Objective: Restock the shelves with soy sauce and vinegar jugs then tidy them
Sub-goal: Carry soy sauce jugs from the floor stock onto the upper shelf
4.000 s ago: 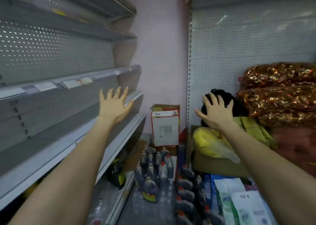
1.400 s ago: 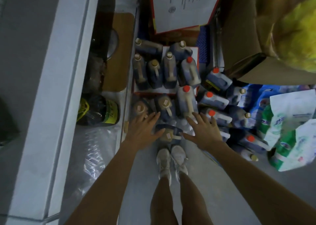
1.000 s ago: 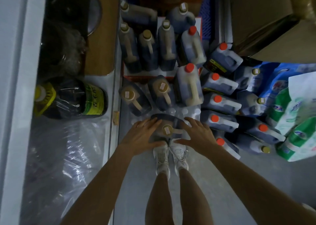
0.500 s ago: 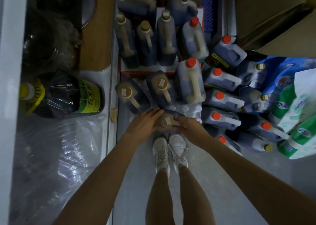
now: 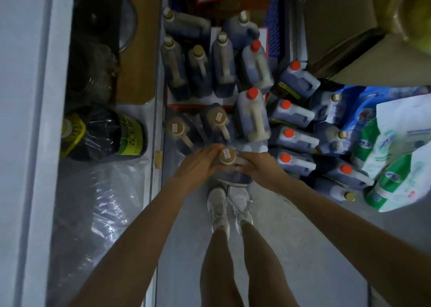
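Both hands meet on 1 tan-capped jug (image 5: 234, 178) standing on the floor (image 5: 291, 236) just ahead of a pair of white sneakers (image 5: 229, 204). The left hand (image 5: 199, 164) curls its fingers against the jug's neck beside the round cap (image 5: 227, 156), which carries a small pale sticker. The right hand (image 5: 258, 167) closes over the far shoulder, apparently round the moulded handle, though the fingers hide it. Only a dark, rounded rim of the jug's body shows beneath the wrists.

Just beyond stand 2 more tan-capped jugs (image 5: 217, 122) of dark liquid and a translucent red-capped jug (image 5: 253, 118) with a pale ribbed handle. Further red-capped jugs (image 5: 293, 136) lie on their sides to the right. Behind, slimmer jugs fill a red-edged cardboard tray (image 5: 198, 105).

To the left, the pale metal shelf (image 5: 42, 143) holds a squat dark bottle (image 5: 105, 134) with a yellow-green label, next to crinkled clear plastic film (image 5: 100, 202). Glossy green-and-white bags (image 5: 396, 167) slump at the right, below a brown cardboard box (image 5: 345, 27).
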The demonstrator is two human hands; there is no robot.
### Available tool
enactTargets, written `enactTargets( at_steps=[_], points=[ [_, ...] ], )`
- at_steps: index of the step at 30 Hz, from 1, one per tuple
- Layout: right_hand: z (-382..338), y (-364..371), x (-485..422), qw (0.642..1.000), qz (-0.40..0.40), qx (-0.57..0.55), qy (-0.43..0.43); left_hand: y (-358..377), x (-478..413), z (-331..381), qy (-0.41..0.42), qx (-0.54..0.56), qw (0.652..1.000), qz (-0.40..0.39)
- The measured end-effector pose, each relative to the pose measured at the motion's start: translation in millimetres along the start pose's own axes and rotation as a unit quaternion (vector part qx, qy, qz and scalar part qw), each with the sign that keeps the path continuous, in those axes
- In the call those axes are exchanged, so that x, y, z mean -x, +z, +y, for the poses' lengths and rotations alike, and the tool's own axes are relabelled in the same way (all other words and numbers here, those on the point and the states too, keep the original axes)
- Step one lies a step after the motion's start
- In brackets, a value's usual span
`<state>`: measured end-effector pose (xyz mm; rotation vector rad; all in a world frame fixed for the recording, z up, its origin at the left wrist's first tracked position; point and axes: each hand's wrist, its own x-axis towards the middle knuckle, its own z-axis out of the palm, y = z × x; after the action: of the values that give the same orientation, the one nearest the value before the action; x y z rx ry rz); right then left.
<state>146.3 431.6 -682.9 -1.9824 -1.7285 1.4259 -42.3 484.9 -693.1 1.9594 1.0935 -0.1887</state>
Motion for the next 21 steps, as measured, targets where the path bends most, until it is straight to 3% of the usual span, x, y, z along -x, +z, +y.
enactTargets(
  at_steps=[9,14,21],
  points=[
    [-95,-111,49,0.991,0.007,0.053,-0.126,-88,48,55,-0.021,0.122,0.991,0.039],
    [-158,-175,78,0.982,0.048,0.037,-0.179,-140,72,88,-0.054,0.219,0.966,0.122],
    [-245,-248,125,0.957,0.138,0.033,-0.253,-226,110,142,0.024,0.265,0.942,0.205]
  ],
)
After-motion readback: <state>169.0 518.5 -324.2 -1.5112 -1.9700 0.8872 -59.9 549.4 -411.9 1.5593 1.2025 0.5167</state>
